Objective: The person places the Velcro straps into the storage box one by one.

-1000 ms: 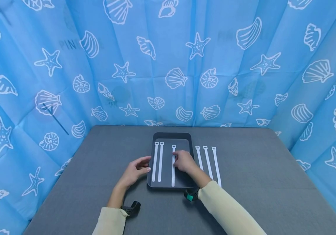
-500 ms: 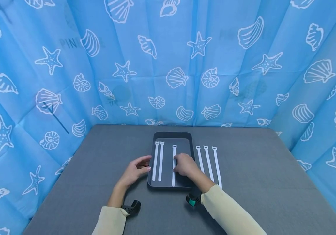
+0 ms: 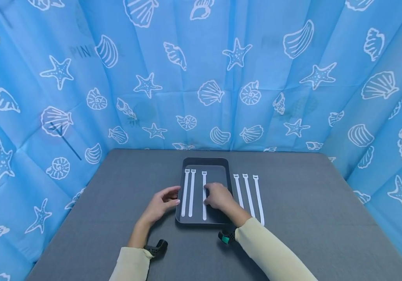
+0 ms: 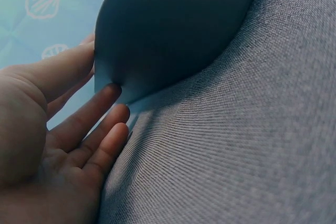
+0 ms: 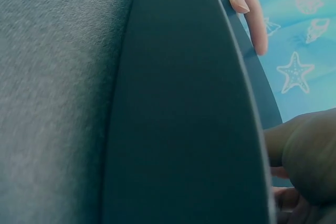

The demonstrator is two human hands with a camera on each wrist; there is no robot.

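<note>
A dark grey rectangular tray stands on the table, with white cable straps lying lengthwise inside. Each strap has a slotted head at its far end. Two of them, a left strap and its neighbour, lie side by side near the tray's left wall. My right hand reaches over the tray's right side and pinches a third strap near its middle. At the left wall, my left hand touches the tray with relaxed fingers. In the right wrist view, the tray wall hides the straps.
Right of the tray, three more straps lie on the grey table: an inner strap, a middle one and an outer one. My right forearm covers some of their near ends. A blue shell-patterned curtain hangs behind the table.
Over the last half second, the third strap has shifted left in the tray with my right hand, closer to the other two. My left hand has stayed at the tray's left wall.
</note>
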